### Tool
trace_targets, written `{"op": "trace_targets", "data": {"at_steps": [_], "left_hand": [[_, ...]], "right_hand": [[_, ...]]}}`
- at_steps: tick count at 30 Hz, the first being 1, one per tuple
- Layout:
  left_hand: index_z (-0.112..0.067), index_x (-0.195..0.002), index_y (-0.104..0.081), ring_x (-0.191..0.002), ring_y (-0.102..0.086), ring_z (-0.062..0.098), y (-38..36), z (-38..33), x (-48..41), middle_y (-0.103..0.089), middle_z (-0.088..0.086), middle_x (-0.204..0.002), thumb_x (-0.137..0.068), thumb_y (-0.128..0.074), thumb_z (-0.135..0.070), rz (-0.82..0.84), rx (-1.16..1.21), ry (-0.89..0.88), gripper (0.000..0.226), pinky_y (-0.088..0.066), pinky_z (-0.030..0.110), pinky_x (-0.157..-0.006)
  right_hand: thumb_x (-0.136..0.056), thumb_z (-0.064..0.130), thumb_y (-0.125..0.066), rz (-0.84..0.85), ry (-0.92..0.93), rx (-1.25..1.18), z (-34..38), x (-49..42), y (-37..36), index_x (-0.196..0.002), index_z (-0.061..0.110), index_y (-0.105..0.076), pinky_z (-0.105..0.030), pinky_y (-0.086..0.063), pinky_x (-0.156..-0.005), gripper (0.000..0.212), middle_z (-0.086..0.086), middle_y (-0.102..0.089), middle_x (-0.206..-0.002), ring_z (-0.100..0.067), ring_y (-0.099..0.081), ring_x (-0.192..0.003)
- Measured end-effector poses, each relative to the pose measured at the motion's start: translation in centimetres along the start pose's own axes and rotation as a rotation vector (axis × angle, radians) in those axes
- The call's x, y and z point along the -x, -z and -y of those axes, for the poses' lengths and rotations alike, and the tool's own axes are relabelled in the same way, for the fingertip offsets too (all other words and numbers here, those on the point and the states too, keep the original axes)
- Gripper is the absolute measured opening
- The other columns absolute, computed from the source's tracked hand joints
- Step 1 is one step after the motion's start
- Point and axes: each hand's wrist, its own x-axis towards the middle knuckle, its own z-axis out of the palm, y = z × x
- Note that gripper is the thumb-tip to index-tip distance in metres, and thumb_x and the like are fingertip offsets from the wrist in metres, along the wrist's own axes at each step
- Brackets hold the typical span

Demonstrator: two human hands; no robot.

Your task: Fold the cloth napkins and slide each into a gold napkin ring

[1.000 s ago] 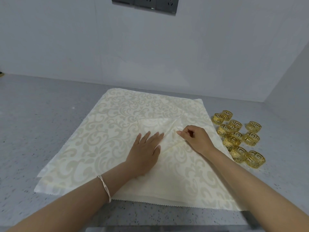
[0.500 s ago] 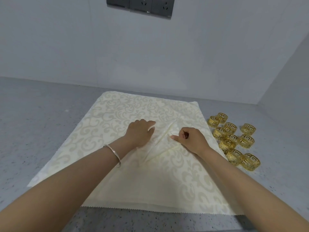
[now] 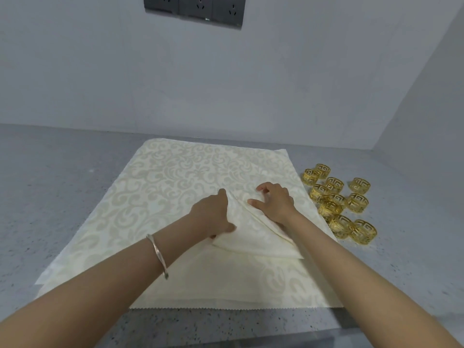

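Folded napkin [image 3: 253, 234]: lies atop the cream stack [image 3: 175, 187] on the grey counter [image 3: 50, 184]. Your left hand [image 3: 211, 217] grips its left edge; your right hand [image 3: 276, 204] presses it with spread fingertips. Gold napkin rings [image 3: 336, 199]: clustered just right of the stack. Socket panel [image 3: 193, 8]: on the wall.

I'm at a grey speckled stone-look countertop [image 3: 62, 184] tucked into a corner of plain pale-grey walls [image 3: 226, 84], with a dark strip of three wall sockets [image 3: 198, 7] above. Bare indoor work counter, maybe a kitchen, honestly can't tell.
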Motion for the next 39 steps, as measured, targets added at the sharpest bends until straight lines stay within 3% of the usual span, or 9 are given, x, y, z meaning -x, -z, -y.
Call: {"op": "trace_targets", "data": {"at_steps": [3,5,7,16,19,23,32,35,39], "left_hand": [[-0.009,-0.149,-0.007,-0.123,-0.044,0.026,-0.4,0.1,-0.5,-0.043,0.011,-0.136,-0.084,-0.061,-0.053,-0.084,-0.185,-0.029,0.096,-0.039,0.034,-0.095],[-0.015,-0.152,-0.004,-0.141,-0.018,0.026,-1.0,0.2,-1.2,-0.020,0.011,-0.152,-0.093,-0.046,-0.054,-0.166,-0.294,-0.177,0.083,-0.018,0.037,-0.114],[-0.018,-0.153,-0.006,-0.147,0.002,0.019,-1.9,0.2,-1.9,-0.008,0.003,-0.160,-0.101,-0.028,-0.046,-0.161,-0.296,-0.344,0.063,0.003,0.036,-0.119],[-0.015,-0.152,0.004,-0.147,0.006,0.013,-4.7,1.4,-2.7,0.005,-0.004,-0.161,-0.104,-0.015,-0.034,-0.058,-0.240,-0.342,0.055,0.005,0.031,-0.119],[-0.016,-0.152,0.005,-0.147,0.007,0.013,-4.7,1.3,-2.7,0.006,-0.004,-0.161,-0.104,-0.015,-0.034,-0.057,-0.218,-0.342,0.055,0.005,0.031,-0.119],[-0.016,-0.152,0.006,-0.147,0.007,0.012,-4.8,1.5,-2.7,0.006,-0.004,-0.160,-0.104,-0.015,-0.034,-0.041,-0.204,-0.339,0.056,0.006,0.030,-0.119],[-0.019,-0.152,0.001,-0.147,0.005,0.012,-4.3,2.2,-2.4,0.001,-0.005,-0.161,-0.105,-0.022,-0.030,-0.033,-0.027,-0.435,0.054,0.007,0.026,-0.117],[-0.028,-0.152,-0.004,-0.146,0.006,0.006,-3.4,3.4,-1.1,0.003,-0.011,-0.158,-0.100,-0.027,-0.044,-0.064,0.049,-0.508,0.059,0.007,0.023,-0.115],[-0.052,-0.143,-0.022,-0.143,0.004,0.001,-2.4,5.1,1.4,-0.001,-0.024,-0.155,-0.076,-0.010,-0.083,-0.047,-0.036,-0.541,0.075,0.004,0.029,-0.118]], "right_hand": [[-0.085,0.052,-0.061,-0.073,-0.020,0.030,-0.1,0.7,-1.0,-0.130,0.023,-0.049,-0.035,-0.027,-0.104,0.055,-0.004,-0.047,-0.135,-0.026,-0.037,-0.126],[-0.087,0.049,-0.060,-0.134,0.007,0.010,-0.1,1.1,-1.6,-0.130,0.021,-0.048,-0.035,-0.022,-0.106,0.052,-0.004,-0.047,-0.134,-0.025,-0.038,-0.126],[-0.088,0.043,-0.060,-0.185,0.053,-0.014,-0.2,1.3,-2.2,-0.129,0.020,-0.049,-0.035,-0.019,-0.110,0.049,-0.001,-0.049,-0.132,-0.023,-0.038,-0.126],[-0.089,0.016,-0.062,-0.274,0.346,-0.130,-0.5,3.1,-1.6,-0.105,0.016,-0.065,-0.025,-0.034,-0.098,0.016,0.004,-0.061,-0.110,-0.014,-0.053,-0.107],[-0.098,0.018,-0.049,-0.086,0.409,-0.119,-1.5,5.9,-0.4,-0.119,0.020,-0.065,-0.016,-0.033,-0.103,0.026,0.012,-0.062,-0.122,-0.001,-0.047,-0.121],[-0.103,0.026,-0.036,0.103,0.431,-0.059,-3.2,10.1,0.9,-0.141,0.028,-0.042,-0.008,-0.016,-0.110,0.039,0.029,-0.034,-0.139,0.016,-0.021,-0.133],[-0.099,0.035,-0.042,0.064,0.415,-0.066,-4.5,14.3,1.6,-0.135,0.036,-0.047,-0.012,-0.019,-0.112,0.036,0.025,-0.040,-0.142,0.013,-0.024,-0.135],[-0.097,0.038,-0.049,0.030,0.425,-0.045,-4.6,14.0,1.5,-0.129,0.034,-0.055,-0.008,-0.018,-0.110,0.033,0.027,-0.041,-0.138,0.015,-0.025,-0.133],[-0.091,0.047,-0.055,0.010,0.434,0.000,-4.8,13.8,1.3,-0.124,0.030,-0.061,-0.008,-0.022,-0.108,0.038,0.023,-0.046,-0.138,0.010,-0.031,-0.132]]}}
